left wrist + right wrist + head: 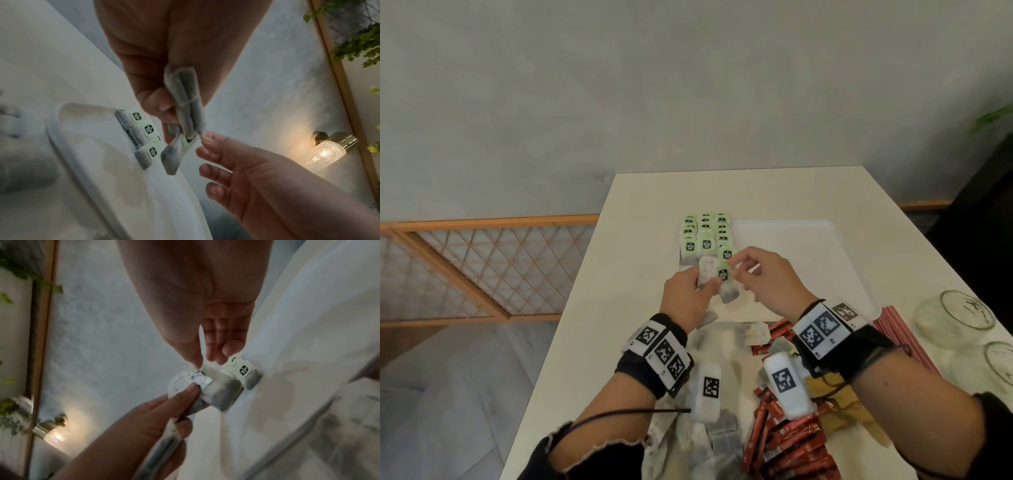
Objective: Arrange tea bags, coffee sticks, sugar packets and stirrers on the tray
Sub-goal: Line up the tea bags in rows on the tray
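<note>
A white tray (808,246) lies on the table, with rows of green-tagged tea bags (705,236) at its left end. Over the tray's near left corner my left hand (705,284) grips a small bundle of tea bags (187,100). One tea bag (724,275) from it hangs lower, and my right hand (736,265) pinches its tag between thumb and forefinger. In the right wrist view the pinch (198,368) sits just above that bag (222,391), beside the nearest laid tea bag (244,371).
Loose tea bags (722,442) and red coffee sticks (791,442) are heaped near the table's front edge under my wrists. Red stirrers (900,329) lie right of the tray, next to two glass jars (955,315). Brown packets (839,397) lie under my right wrist.
</note>
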### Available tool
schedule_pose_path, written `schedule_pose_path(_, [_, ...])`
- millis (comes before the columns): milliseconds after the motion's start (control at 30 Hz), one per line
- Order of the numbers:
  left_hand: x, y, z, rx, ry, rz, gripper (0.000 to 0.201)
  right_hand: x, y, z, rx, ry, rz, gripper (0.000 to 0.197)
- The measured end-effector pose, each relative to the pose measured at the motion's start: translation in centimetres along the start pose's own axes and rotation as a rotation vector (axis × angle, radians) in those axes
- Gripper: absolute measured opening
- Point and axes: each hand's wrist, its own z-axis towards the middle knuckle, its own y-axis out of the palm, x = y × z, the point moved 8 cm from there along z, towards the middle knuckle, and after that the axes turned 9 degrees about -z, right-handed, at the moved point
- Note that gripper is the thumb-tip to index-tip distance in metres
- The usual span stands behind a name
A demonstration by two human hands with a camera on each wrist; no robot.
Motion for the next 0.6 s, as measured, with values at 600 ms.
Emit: schedule_pose_path(600, [-6.9, -2.1, 4.6, -0.016, -0.178, -0.101, 0.026, 2.8, 4.4, 10.1, -0.031, -0.004, -0.335, 0.013])
